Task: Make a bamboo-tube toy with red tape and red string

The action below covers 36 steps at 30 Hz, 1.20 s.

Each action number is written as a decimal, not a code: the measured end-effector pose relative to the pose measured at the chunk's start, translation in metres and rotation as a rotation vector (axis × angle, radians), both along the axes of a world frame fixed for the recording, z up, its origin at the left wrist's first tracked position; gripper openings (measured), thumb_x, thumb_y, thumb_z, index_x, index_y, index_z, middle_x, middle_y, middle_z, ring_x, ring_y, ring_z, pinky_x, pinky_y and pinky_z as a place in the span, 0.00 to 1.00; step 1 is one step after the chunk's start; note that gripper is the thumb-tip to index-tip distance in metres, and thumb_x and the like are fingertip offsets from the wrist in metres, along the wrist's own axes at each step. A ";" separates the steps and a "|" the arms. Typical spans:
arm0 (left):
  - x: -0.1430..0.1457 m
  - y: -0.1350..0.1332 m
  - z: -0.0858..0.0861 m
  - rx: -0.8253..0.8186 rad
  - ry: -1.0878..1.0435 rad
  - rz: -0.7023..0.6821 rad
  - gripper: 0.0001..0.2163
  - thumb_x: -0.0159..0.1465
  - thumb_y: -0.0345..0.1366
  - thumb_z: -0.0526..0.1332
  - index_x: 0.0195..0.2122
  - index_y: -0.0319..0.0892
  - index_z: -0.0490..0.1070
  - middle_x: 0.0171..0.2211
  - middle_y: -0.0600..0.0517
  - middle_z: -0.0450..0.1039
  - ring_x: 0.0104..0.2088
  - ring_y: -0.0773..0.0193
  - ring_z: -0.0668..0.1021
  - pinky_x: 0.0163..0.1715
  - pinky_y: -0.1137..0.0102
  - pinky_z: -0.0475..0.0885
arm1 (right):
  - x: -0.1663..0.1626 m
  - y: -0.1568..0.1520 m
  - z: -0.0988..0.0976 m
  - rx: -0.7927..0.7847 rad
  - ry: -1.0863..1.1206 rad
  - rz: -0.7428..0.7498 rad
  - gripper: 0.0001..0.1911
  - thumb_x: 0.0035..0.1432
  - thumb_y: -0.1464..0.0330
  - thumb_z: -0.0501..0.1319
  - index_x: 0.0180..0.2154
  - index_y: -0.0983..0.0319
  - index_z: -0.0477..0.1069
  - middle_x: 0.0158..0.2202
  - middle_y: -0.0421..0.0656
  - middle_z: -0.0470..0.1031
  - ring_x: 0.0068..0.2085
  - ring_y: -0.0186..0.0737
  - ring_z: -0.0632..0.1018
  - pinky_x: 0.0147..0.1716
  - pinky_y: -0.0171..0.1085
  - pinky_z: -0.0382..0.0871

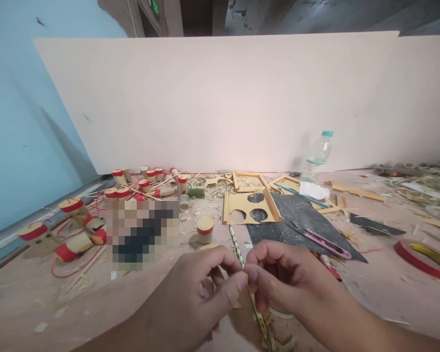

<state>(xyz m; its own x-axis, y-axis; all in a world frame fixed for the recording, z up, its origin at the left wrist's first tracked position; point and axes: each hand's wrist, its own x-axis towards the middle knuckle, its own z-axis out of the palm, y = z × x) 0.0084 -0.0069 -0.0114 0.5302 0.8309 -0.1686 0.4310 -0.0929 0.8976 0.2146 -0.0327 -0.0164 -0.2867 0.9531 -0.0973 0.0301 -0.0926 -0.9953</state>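
The left hand (209, 288) and right hand (293, 276) are bare, with slender fingers (225, 295) ending in rounded tips. The left forearm (143, 320) and right forearm (363, 318) are likewise bare as far as the view shows.

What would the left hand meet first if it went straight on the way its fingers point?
Most likely the right hand, whose fingertips face those of the left hand at the slim patterned stick. Whether the fingertips already touch is hard to tell.

patterned stick (234, 239): 1 | bottle (317, 155): 1 | tape roll (412, 258): 1 | pink-handled tool (332, 244): 1 | front board (235, 201) holes (258, 215): 3
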 end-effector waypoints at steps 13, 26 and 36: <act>-0.011 0.017 0.002 0.221 0.121 -0.087 0.15 0.76 0.47 0.57 0.38 0.45 0.77 0.27 0.56 0.72 0.27 0.63 0.76 0.27 0.73 0.70 | 0.013 0.004 -0.012 0.340 -0.388 -0.027 0.10 0.75 0.63 0.57 0.47 0.57 0.76 0.36 0.41 0.78 0.38 0.42 0.79 0.37 0.37 0.71; -0.028 0.021 0.017 0.264 0.412 -0.595 0.07 0.68 0.42 0.72 0.37 0.46 0.83 0.38 0.54 0.81 0.38 0.61 0.80 0.35 0.71 0.67 | 0.009 0.008 -0.014 0.676 -0.660 0.076 0.08 0.69 0.76 0.59 0.43 0.61 0.77 0.47 0.49 0.78 0.52 0.50 0.78 0.54 0.47 0.73; -0.021 0.019 0.020 0.338 0.403 -0.390 0.04 0.70 0.36 0.64 0.38 0.45 0.77 0.32 0.56 0.76 0.32 0.63 0.75 0.31 0.71 0.64 | 0.016 0.012 -0.018 0.667 -0.672 0.062 0.08 0.71 0.74 0.58 0.45 0.61 0.76 0.47 0.49 0.79 0.52 0.52 0.78 0.53 0.49 0.72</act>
